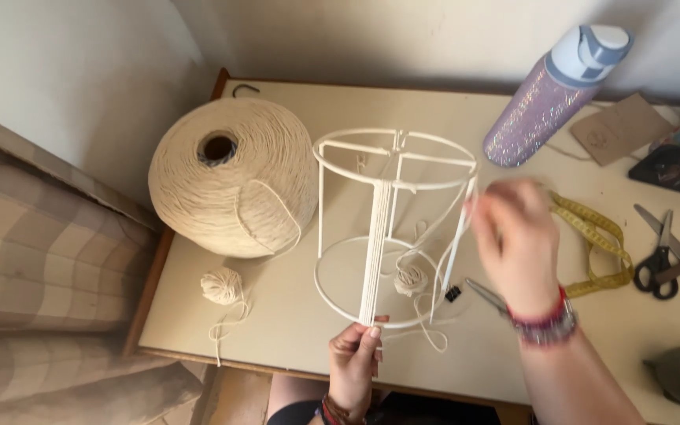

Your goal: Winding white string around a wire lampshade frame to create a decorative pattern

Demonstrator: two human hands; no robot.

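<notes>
A white wire lampshade frame stands upright on the cream table. Several cream cord strands run taut from its top ring down to its bottom ring. My left hand pinches the bottom ring where those strands end. My right hand, blurred, is raised beside the frame's right side and pinches a length of cord running down its right upright. A small cord ball lies inside the frame's base.
A large cream yarn cone lies left of the frame, with a small cord ball in front of it. To the right lie a glittery bottle, yellow tape measure, scissors, a black binder clip.
</notes>
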